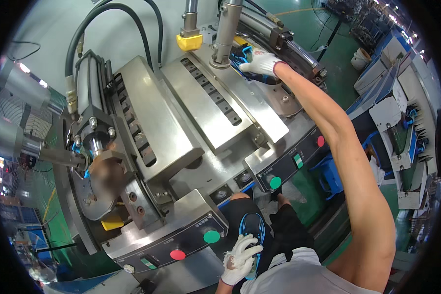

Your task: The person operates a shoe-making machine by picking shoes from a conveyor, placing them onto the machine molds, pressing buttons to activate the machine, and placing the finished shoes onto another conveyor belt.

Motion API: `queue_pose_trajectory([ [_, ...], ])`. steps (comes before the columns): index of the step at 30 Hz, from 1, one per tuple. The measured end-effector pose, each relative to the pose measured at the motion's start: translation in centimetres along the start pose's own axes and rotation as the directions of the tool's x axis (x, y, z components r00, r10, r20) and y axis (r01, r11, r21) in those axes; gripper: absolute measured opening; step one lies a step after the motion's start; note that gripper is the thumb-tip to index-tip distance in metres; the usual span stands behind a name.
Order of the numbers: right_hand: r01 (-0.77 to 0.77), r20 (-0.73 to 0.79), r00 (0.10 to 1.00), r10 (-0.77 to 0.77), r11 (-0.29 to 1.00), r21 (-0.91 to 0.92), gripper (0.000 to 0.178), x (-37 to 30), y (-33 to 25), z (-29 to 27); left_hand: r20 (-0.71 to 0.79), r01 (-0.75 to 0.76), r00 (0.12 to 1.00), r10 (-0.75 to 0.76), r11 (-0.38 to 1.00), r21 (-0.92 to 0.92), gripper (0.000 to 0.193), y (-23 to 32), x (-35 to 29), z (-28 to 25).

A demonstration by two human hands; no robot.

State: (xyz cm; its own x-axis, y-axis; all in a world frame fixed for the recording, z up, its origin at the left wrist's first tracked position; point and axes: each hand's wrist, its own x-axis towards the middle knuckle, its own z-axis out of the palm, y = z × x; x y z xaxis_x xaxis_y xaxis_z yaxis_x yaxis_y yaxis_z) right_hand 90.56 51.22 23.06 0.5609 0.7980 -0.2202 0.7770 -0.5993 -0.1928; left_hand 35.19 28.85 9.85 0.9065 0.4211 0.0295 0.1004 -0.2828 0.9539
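Low in the view, my left hand (240, 257), in a white knitted glove, is closed around a black shoe with blue lines (252, 226), held near my lap. My right arm stretches to the machine's far right. There my right hand (260, 64), also in a white glove, grips another black-and-blue shoe (264, 77) at the right-hand station beside an upright metal cylinder (226, 36). My hand and the cylinder hide part of that shoe.
The large steel machine (181, 117) has a left station with a blurred brown piece (108, 176). Its front panels carry green buttons (211, 236) and red buttons (178, 255). A yellow block (189, 42) hangs above. At right are a blue stool (330, 176) and a rack (399, 132).
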Motion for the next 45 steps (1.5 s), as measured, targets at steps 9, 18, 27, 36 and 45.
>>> queue_pose_trajectory([
  [9,0.569,-0.582,0.73,-0.358,0.79,0.228,0.084,-31.8,-4.3,16.7,-0.025,-0.123,0.992,0.122,0.992,-0.039,0.037,-1.6,-0.1,1.0],
  [18,0.274,-0.331,0.938,-0.099,0.798,0.537,0.093,-38.5,1.4,22.9,-0.01,-0.151,0.988,0.152,0.987,0.062,0.027,0.7,2.6,5.2],
  [27,0.074,-0.48,0.814,0.327,0.761,0.645,0.113,-61.4,5.8,17.6,0.137,-0.599,0.779,0.612,0.791,-0.123,0.04,17.5,14.0,18.0],
  [36,0.132,-0.564,0.142,0.813,0.549,0.825,0.072,-58.3,33.0,6.1,0.448,-0.755,0.37,0.814,0.544,-0.366,0.065,24.1,15.8,32.7],
  [45,-0.585,-0.382,-0.017,0.924,0.301,0.753,0.118,-45.7,58.1,4.0,0.537,-0.329,0.817,0.209,0.934,0.137,0.047,8.3,10.9,26.8],
])
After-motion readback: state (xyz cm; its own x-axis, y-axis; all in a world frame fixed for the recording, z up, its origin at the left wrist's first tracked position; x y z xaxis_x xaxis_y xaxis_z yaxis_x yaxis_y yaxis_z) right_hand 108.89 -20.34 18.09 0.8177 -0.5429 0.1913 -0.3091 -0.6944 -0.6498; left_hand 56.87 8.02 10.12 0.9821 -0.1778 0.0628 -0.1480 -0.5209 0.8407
